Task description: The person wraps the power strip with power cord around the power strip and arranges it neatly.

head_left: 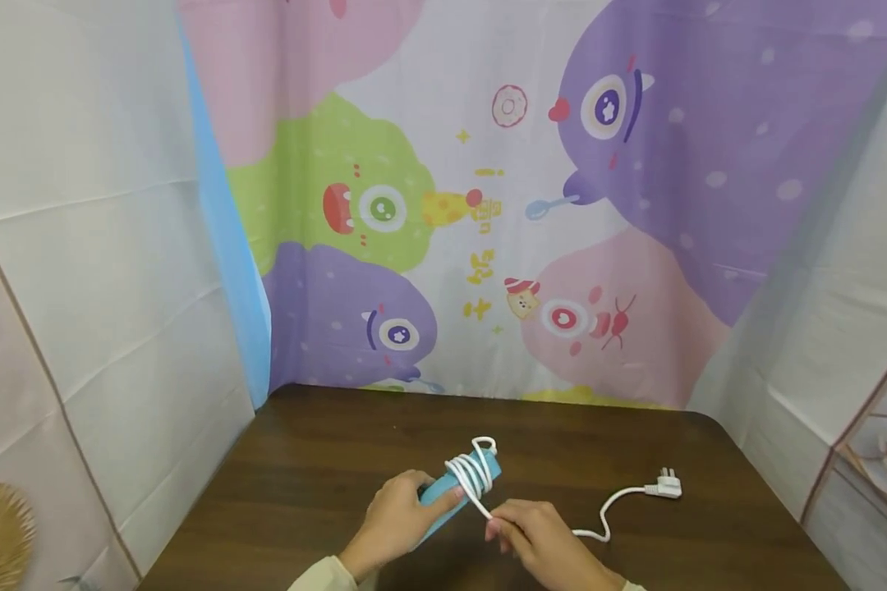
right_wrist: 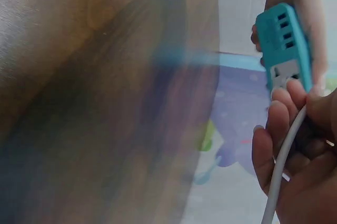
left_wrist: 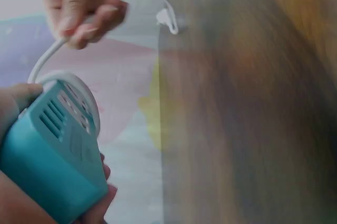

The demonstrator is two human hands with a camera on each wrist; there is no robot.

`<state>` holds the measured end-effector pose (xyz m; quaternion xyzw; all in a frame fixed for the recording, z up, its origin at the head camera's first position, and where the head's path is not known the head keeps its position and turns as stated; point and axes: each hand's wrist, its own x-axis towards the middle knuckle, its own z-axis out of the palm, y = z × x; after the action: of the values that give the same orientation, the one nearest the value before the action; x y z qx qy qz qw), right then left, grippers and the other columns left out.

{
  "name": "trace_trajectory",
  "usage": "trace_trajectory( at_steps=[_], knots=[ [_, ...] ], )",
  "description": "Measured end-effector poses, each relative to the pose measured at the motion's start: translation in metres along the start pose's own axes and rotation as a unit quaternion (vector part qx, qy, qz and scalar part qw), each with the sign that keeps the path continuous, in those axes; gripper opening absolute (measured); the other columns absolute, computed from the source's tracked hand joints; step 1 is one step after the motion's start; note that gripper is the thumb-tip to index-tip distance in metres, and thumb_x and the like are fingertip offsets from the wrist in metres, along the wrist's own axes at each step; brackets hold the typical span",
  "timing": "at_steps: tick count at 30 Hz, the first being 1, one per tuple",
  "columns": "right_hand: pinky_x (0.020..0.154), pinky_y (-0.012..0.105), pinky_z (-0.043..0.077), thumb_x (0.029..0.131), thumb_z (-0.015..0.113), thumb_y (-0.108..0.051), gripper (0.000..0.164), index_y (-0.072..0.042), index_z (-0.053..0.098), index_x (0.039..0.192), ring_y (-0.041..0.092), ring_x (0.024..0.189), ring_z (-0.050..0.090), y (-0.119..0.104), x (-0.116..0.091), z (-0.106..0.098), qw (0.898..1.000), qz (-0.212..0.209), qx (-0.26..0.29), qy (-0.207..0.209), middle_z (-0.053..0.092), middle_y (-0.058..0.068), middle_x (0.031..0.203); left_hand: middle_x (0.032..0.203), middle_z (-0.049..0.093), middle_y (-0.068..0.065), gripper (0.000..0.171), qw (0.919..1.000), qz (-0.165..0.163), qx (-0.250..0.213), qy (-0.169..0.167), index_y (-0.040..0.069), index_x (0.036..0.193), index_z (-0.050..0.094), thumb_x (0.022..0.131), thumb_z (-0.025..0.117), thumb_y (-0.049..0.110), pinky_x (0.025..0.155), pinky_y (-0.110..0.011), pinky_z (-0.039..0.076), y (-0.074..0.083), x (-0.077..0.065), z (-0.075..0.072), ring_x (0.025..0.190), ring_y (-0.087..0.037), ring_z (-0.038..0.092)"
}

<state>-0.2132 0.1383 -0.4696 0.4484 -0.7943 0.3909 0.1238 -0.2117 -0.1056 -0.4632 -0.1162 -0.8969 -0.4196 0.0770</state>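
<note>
A teal power strip (head_left: 443, 491) with USB ports and sockets lies in my left hand (head_left: 397, 515), which grips it along its sides. White cord (head_left: 470, 474) is wound several times around the strip's far end, with a small loop standing out at the tip. My right hand (head_left: 538, 538) pinches the cord just right of the strip, between thumb and fingers. In the right wrist view the cord (right_wrist: 284, 155) runs across the palm. From behind the right hand the cord's free end trails over the table to a white plug (head_left: 665, 484).
The dark wooden table (head_left: 303, 460) stretches out under both hands. Behind it hangs a curtain (head_left: 473, 361) printed with cartoon monsters. Pale wall panels stand left and right, and a round straw-coloured object (head_left: 0, 533) shows at the lower left.
</note>
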Motion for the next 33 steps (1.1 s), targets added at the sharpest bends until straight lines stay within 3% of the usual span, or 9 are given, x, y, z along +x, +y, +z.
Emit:
trace_trajectory(
  at_steps=[4,9,12,15,17,20,24,29,33],
  knots=[
    [0.055,0.022,0.053,0.103,0.060,-0.011,0.017,-0.015,0.071,0.091,0.005,0.064,0.061,0.008,-0.002,0.002,0.997,0.031,0.072,-0.022,0.066,-0.001,0.076,0.097,0.072,-0.007,0.055,0.9919,-0.035,-0.109,-0.055,-0.002,0.109,0.073,0.097,0.067,0.052,0.067,-0.038,0.053,0.000,0.000,-0.004,0.078,-0.018,0.064],
    [0.057,0.027,0.056,0.104,0.059,-0.013,0.016,-0.015,0.073,0.095,0.020,0.065,0.066,0.017,0.000,0.002,0.992,0.035,0.112,-0.039,0.070,0.005,0.079,0.099,0.071,-0.006,0.048,0.9686,-0.074,-0.215,-0.100,0.001,0.111,0.074,0.098,0.068,0.046,0.068,-0.037,0.052,-0.001,0.000,-0.006,0.081,-0.021,0.063],
    [0.057,0.025,0.055,0.104,0.060,-0.015,0.017,-0.013,0.076,0.097,0.018,0.066,0.067,0.022,0.000,0.001,0.992,0.031,0.108,-0.057,0.072,0.004,0.080,0.101,0.070,-0.006,0.047,0.9636,-0.061,-0.227,-0.128,0.002,0.115,0.073,0.098,0.068,0.046,0.072,-0.038,0.053,-0.002,0.000,-0.010,0.085,-0.022,0.063],
    [0.056,0.020,0.053,0.103,0.062,-0.011,0.015,-0.012,0.076,0.098,0.007,0.067,0.066,0.029,-0.002,-0.001,0.992,0.022,0.095,-0.080,0.073,0.000,0.080,0.105,0.071,-0.001,0.042,0.9614,-0.011,-0.214,-0.173,0.008,0.117,0.074,0.098,0.069,0.045,0.080,-0.037,0.054,-0.003,-0.001,-0.016,0.093,-0.020,0.064],
    [0.057,0.017,0.051,0.098,0.065,-0.003,0.015,-0.013,0.074,0.091,0.000,0.067,0.063,0.034,-0.003,-0.003,0.995,-0.002,0.064,-0.080,0.071,-0.005,0.076,0.104,0.071,0.004,0.034,0.9564,0.044,-0.197,-0.211,0.013,0.116,0.075,0.098,0.071,0.042,0.081,-0.033,0.053,-0.004,-0.002,-0.019,0.092,-0.015,0.062],
    [0.061,0.014,0.048,0.088,0.071,0.001,0.019,-0.018,0.071,0.084,-0.006,0.070,0.058,0.039,-0.006,-0.007,0.997,-0.022,-0.007,-0.072,0.068,-0.012,0.075,0.097,0.067,0.010,0.028,0.9432,0.136,-0.150,-0.264,0.018,0.114,0.077,0.096,0.074,0.039,0.073,-0.025,0.052,-0.002,-0.002,-0.021,0.082,-0.006,0.059],
    [0.064,0.017,0.048,0.094,0.075,-0.020,0.011,-0.027,0.075,0.086,-0.008,0.074,0.058,0.036,-0.005,-0.009,0.991,0.035,-0.075,-0.105,0.067,-0.023,0.083,0.094,0.061,0.019,0.033,0.9242,0.248,-0.012,-0.290,0.020,0.115,0.076,0.094,0.074,0.045,0.065,-0.017,0.047,0.006,-0.004,-0.017,0.076,0.006,0.053],
    [0.058,0.020,0.047,0.092,0.072,-0.048,0.019,-0.032,0.077,0.081,-0.007,0.069,0.056,0.024,-0.002,-0.005,0.980,0.100,-0.115,-0.127,0.063,-0.026,0.079,0.086,0.054,0.023,0.036,0.9013,0.299,0.174,-0.261,0.024,0.107,0.078,0.089,0.074,0.056,0.062,-0.011,0.039,0.014,-0.011,-0.005,0.072,0.011,0.046],
    [0.057,0.020,0.047,0.093,0.074,-0.045,0.021,-0.029,0.077,0.080,-0.006,0.068,0.056,0.014,0.005,-0.002,0.979,0.124,-0.105,-0.122,0.063,-0.024,0.078,0.084,0.053,0.023,0.039,0.8891,0.301,0.255,-0.233,0.025,0.107,0.078,0.085,0.077,0.058,0.061,-0.014,0.039,0.017,-0.014,0.002,0.072,0.008,0.045]
  ],
)
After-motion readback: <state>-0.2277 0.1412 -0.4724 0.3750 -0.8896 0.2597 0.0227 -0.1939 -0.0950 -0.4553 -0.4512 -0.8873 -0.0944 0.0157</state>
